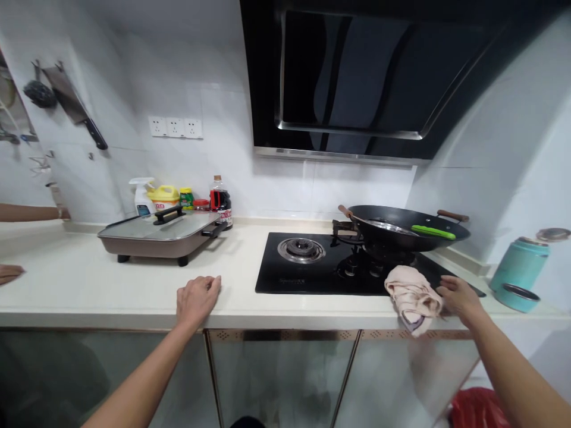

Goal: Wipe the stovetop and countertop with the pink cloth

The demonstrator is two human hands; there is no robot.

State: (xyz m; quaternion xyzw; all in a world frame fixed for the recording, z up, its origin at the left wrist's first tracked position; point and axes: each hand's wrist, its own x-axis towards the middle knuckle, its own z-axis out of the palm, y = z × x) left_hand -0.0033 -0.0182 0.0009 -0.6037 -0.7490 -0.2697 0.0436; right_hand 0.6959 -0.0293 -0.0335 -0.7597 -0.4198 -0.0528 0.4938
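My left hand rests on the front of the pale countertop, its fingers curled in and nothing visible in them. Just right of a crumpled pinkish cloth is my right hand, loosely bent with the fingertips close to the cloth's edge; whether they touch it is hard to see. The cloth lies on the front edge of the black gas stove and hangs a little over the counter. Behind it, a black wok with wooden handles sits on the right burner, a green-handled utensil inside it.
A lidded electric pan stands left, with a soy sauce bottle and cleaning bottles behind. A turquoise flask and its cup stand far right. The range hood overhangs the stove. Another person's hands show at left.
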